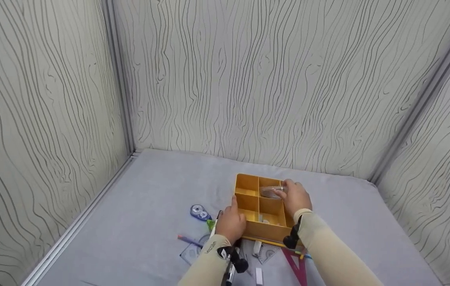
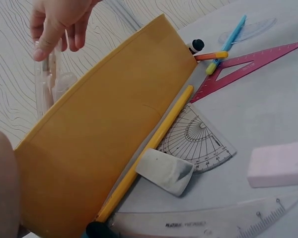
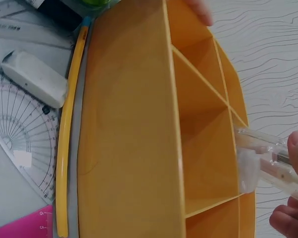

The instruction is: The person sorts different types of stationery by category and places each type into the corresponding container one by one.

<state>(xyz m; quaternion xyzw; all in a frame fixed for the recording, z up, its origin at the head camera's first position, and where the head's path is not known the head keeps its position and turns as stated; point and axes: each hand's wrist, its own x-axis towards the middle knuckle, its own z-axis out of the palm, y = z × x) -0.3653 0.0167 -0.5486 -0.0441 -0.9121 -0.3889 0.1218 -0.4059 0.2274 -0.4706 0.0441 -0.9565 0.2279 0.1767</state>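
Observation:
A yellow organizer box (image 1: 268,228) with several compartments stands on the cloth. My left hand (image 1: 231,223) grips its near left corner, the index finger lying along the left wall. Above the back middle compartment, my right hand (image 1: 297,196) pinches a clear plastic case (image 1: 271,191) by its upper end. Slim metallic and pale pieces show through the case (image 3: 270,161). In the right wrist view, its lower end reaches behind the divider into the compartment. A small whitish piece (image 1: 264,219) lies in the front middle compartment.
In front of the box lie a yellow pencil (image 2: 154,148), a white eraser (image 2: 164,171), a protractor (image 2: 201,144), a pink set square (image 2: 258,62), a pale pink block (image 2: 280,164) and a clear ruler (image 2: 198,223). A blue correction tape (image 1: 199,212) sits left. Patterned walls (image 1: 225,79) enclose the table.

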